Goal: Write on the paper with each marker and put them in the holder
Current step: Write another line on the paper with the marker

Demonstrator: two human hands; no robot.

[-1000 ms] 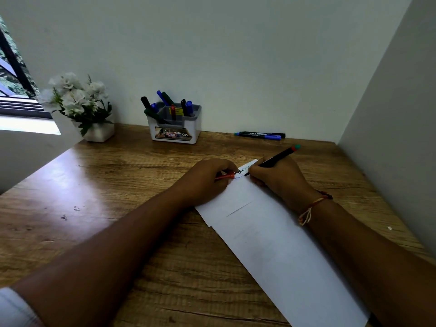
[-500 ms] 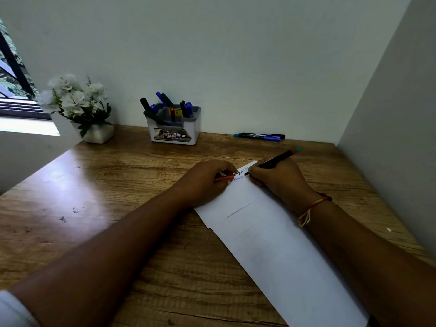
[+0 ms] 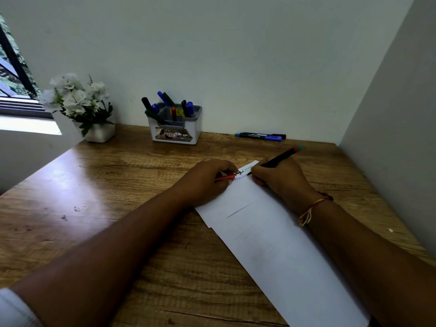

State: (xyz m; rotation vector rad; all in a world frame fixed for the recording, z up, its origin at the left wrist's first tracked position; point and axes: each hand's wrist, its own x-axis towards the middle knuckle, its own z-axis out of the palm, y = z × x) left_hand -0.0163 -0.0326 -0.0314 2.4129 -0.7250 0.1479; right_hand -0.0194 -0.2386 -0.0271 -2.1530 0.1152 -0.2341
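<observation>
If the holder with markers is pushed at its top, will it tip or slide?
The holder looks squat and wider than tall, so it would probably slide. Its markers lean loosely and may rattle or shift. The wooden desk looks smooth, offering little grip.

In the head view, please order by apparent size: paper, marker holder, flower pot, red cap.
1. paper, though nearness enlarges it
2. marker holder
3. flower pot
4. red cap, partly hidden in the left hand

Glossy grained wood desk [image 3: 99, 208], matt white paper [image 3: 271, 244], plastic holder [image 3: 174, 134]
</observation>
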